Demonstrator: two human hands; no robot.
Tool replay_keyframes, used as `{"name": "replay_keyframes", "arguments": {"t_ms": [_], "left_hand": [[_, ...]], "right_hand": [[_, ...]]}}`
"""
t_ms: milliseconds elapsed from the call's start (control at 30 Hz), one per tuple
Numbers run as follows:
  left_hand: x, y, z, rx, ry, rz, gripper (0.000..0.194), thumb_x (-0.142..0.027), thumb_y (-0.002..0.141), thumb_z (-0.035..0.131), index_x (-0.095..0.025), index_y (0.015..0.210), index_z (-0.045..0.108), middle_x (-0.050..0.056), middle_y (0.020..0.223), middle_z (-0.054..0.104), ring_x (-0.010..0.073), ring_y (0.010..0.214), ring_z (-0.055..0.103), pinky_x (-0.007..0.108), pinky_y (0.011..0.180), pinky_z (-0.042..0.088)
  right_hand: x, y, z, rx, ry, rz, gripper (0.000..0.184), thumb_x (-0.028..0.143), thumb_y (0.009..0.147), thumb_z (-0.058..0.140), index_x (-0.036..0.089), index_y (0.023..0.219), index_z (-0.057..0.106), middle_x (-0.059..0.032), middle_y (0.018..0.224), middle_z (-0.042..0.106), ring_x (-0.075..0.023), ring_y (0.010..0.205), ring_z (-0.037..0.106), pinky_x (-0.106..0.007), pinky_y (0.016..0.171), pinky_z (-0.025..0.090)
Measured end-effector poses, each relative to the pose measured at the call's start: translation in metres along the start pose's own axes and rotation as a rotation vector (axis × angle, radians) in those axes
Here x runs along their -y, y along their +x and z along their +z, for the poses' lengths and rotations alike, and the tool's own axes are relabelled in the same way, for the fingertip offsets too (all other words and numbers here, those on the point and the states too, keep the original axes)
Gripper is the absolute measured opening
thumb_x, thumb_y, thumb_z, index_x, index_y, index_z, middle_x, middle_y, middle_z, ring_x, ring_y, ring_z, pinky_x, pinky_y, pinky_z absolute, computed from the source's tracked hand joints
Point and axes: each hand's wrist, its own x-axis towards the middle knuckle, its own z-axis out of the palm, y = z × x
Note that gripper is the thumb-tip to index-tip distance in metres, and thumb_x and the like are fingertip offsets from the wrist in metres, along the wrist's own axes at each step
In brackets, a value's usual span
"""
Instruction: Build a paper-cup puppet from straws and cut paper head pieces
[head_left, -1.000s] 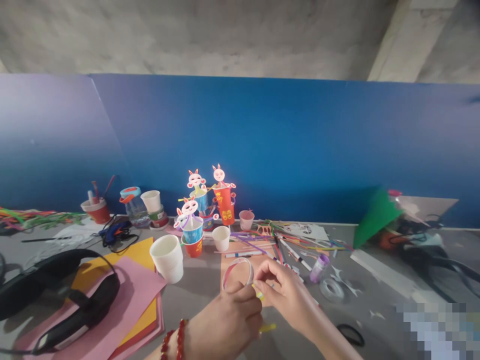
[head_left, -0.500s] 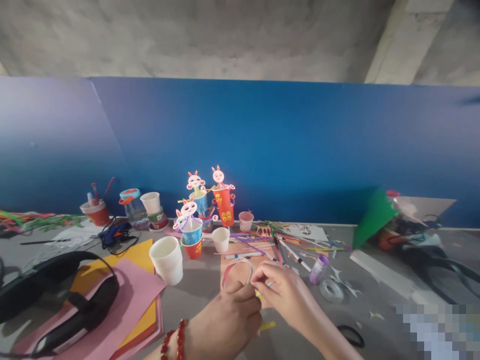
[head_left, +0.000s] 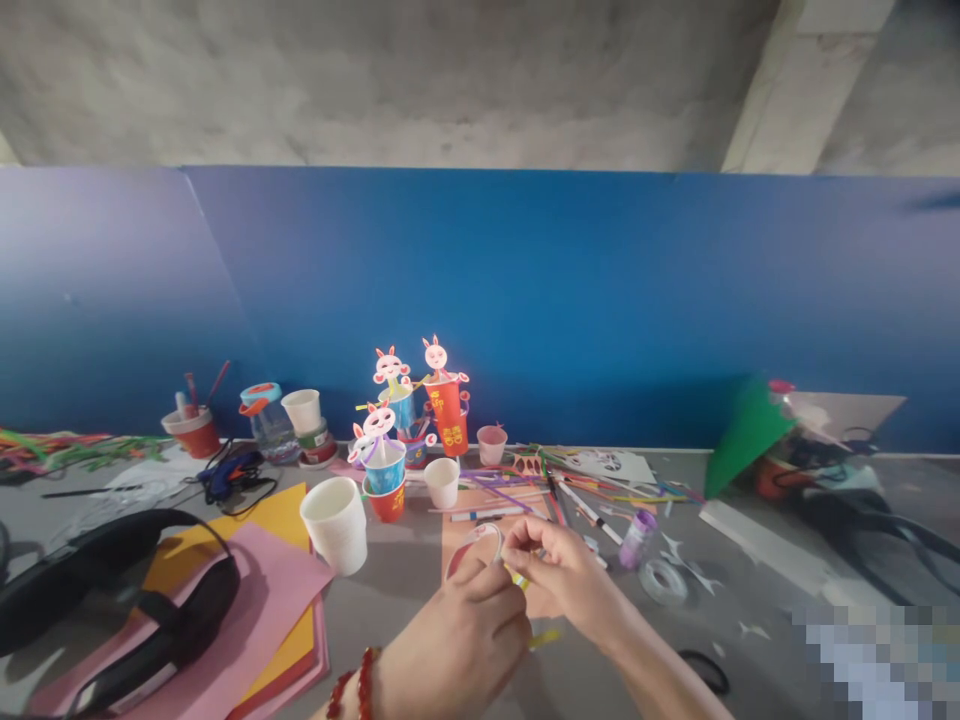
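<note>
Grip: left hand clasps a pale ring; right hand pinched closed beside it, contents unclear

Place: craft workspace, exact kind unclear
Tabletop: coloured paper, cups, glue, tape
Backdrop: blue panel, bare concrete

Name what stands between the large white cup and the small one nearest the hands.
The head view shows a blue cup in a red cup, holding a rabbit figure.
</note>
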Motion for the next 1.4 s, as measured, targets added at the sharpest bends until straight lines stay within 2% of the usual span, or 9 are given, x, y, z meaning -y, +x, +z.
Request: {"name": "replay_keyframes", "arguments": {"t_ms": [233,367,500,767,900,1067,1200,1267,1400], "left_hand": [[0.001,-0.004,-0.009,0.067,-0.101,0.081,0.014,-0.028,0.092,0.058,-0.021,0.08,0.06,-0.001,0.08,0.065,0.0183,0.084,0.056,0.036,0.096,0.039],[0.004,0.002,-0.012,0.11,0.081,0.116,0.007,-0.021,0.089,0.061,-0.018,0.084,0.065,0.003,0.081,0.066,0.0229,0.089,0.056,0.044,0.099,0.036],[0.008,0.01,-0.011,0.174,0.159,0.114,0.009,-0.023,0.086,0.065,-0.016,0.081,0.067,0.005,0.078,0.066,0.0243,0.083,0.056,0.041,0.084,0.043],[0.005,0.015,-0.013,0.103,-0.266,0.1,0.011,-0.021,0.087,0.058,-0.019,0.076,0.058,0.002,0.076,0.064,0.0181,0.072,0.054,0.03,0.071,0.045],[0.001,0.016,-0.011,0.071,-0.275,0.167,0.01,-0.02,0.086,0.058,-0.018,0.077,0.058,0.003,0.074,0.062,0.0177,0.069,0.052,0.031,0.072,0.044],[-0.015,0.011,0.005,0.02,-0.164,0.166,0.02,-0.02,0.089,0.06,-0.022,0.07,0.056,0.0,0.063,0.056,0.0177,0.065,0.052,0.029,0.056,0.039],[-0.016,0.005,0.002,-0.016,-0.218,0.2,0.024,-0.026,0.096,0.053,-0.025,0.071,0.055,0.0,0.07,0.062,0.0155,0.068,0.054,0.027,0.065,0.045],[-0.011,0.003,-0.007,-0.032,-0.256,0.22,0.021,-0.028,0.096,0.053,-0.023,0.076,0.056,-0.001,0.075,0.065,0.014,0.069,0.054,0.026,0.073,0.047],[-0.008,0.001,-0.021,0.014,-0.553,0.256,0.02,-0.023,0.101,0.045,-0.021,0.087,0.059,0.002,0.08,0.069,0.0135,0.08,0.06,0.022,0.085,0.045]], "right_hand": [[0.004,-0.003,-0.011,0.17,-0.096,-0.016,0.013,0.027,0.086,0.058,0.019,0.076,0.056,0.0036,0.07,0.052,-0.0127,0.066,0.046,-0.025,0.06,0.033],[-0.005,0.004,-0.007,0.127,0.004,0.006,0.021,0.037,0.085,0.058,0.018,0.076,0.055,0.0013,0.073,0.054,-0.0154,0.072,0.049,-0.027,0.067,0.037],[-0.008,0.013,-0.004,0.078,0.072,0.059,0.028,0.045,0.081,0.06,0.018,0.076,0.054,0.0002,0.075,0.054,-0.0172,0.075,0.05,-0.03,0.072,0.038],[0.008,0.009,-0.016,0.151,-0.005,0.028,0.013,0.03,0.083,0.06,0.018,0.079,0.056,0.0021,0.075,0.055,-0.0152,0.073,0.051,-0.028,0.069,0.038],[0.009,0.011,-0.016,0.171,0.059,0.085,0.012,0.029,0.081,0.065,0.018,0.078,0.06,0.0022,0.074,0.059,-0.0156,0.074,0.054,-0.028,0.071,0.039],[-0.008,0.027,-0.03,0.036,0.534,0.195,0.033,0.044,0.068,0.081,0.018,0.079,0.065,-0.0007,0.074,0.063,-0.0166,0.071,0.058,-0.033,0.076,0.046],[-0.013,0.029,-0.051,-0.086,0.435,0.055,0.027,0.043,0.075,0.079,0.02,0.085,0.069,-0.0038,0.087,0.067,-0.0189,0.086,0.061,-0.033,0.084,0.046],[-0.01,0.022,-0.054,-0.027,0.308,-0.056,0.027,0.041,0.082,0.073,0.023,0.102,0.071,-0.0056,0.099,0.069,-0.0192,0.092,0.061,-0.033,0.085,0.047],[-0.003,0.009,-0.042,0.349,0.285,-0.144,0.048,0.043,0.09,0.063,0.029,0.134,0.052,-0.0079,0.115,0.064,-0.0158,0.08,0.061,-0.029,0.067,0.052]]}}
